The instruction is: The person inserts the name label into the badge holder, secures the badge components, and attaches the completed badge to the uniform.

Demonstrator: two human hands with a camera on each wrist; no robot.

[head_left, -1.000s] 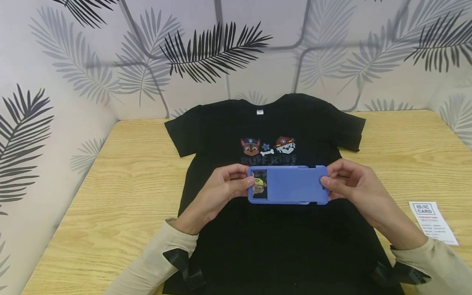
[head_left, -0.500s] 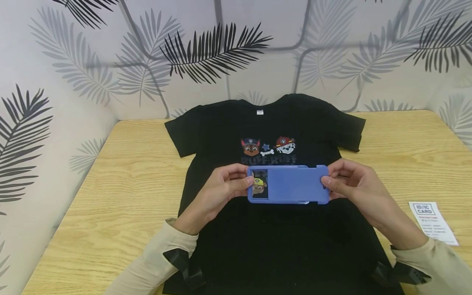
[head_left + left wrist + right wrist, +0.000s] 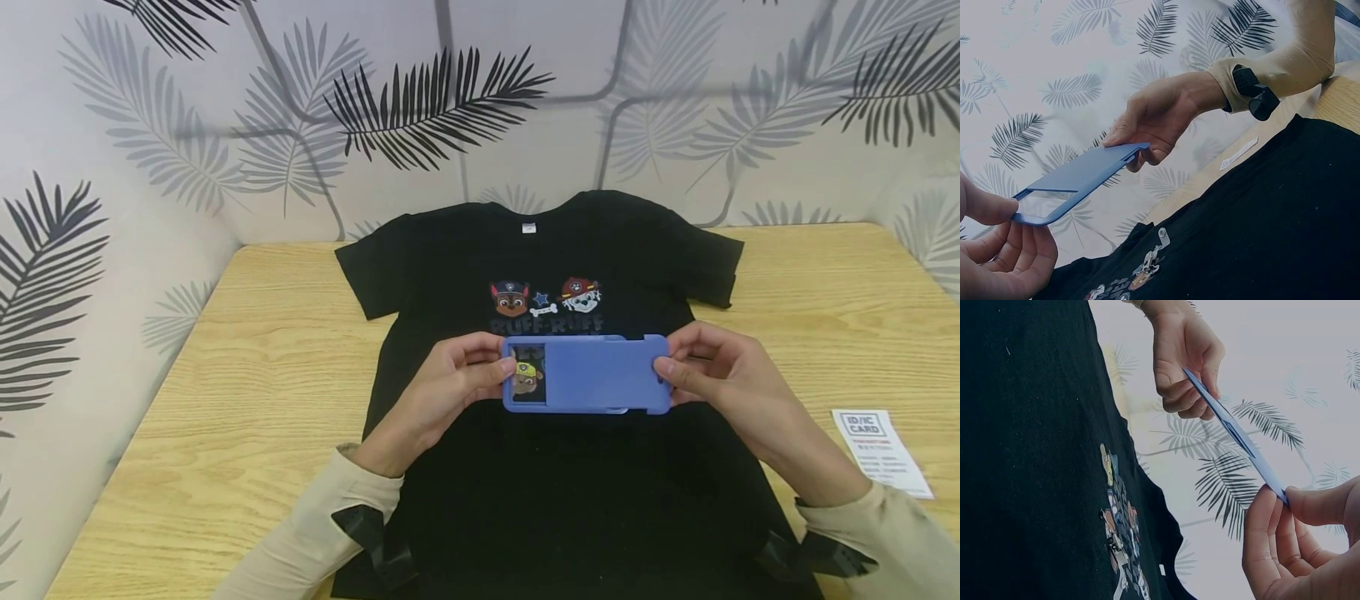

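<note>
A blue plastic card holder (image 3: 600, 373) is held level above the black T-shirt (image 3: 540, 492), its sliding part drawn partway out to the right. My left hand (image 3: 457, 375) pinches the left end beside the window, thumb on top and fingers beneath. The right end is pinched by my right hand (image 3: 720, 379) in the same way. Shirt print shows through the window. In the left wrist view the holder slopes between both hands, and a small snap-strap clip (image 3: 1162, 237) lies on the shirt print. The holder hides that clip in the head view.
The T-shirt lies spread on a wooden table (image 3: 247, 358), with cartoon dog heads (image 3: 510, 300) printed on its chest. A white paper card marked ID/IC CARD (image 3: 881, 454) lies to the right. A leaf-patterned backdrop (image 3: 525, 108) stands behind the table.
The holder has risen very slightly, and its two ends have moved a sliver farther apart. Both hands keep their pinch; the shirt and paper card stay put.
</note>
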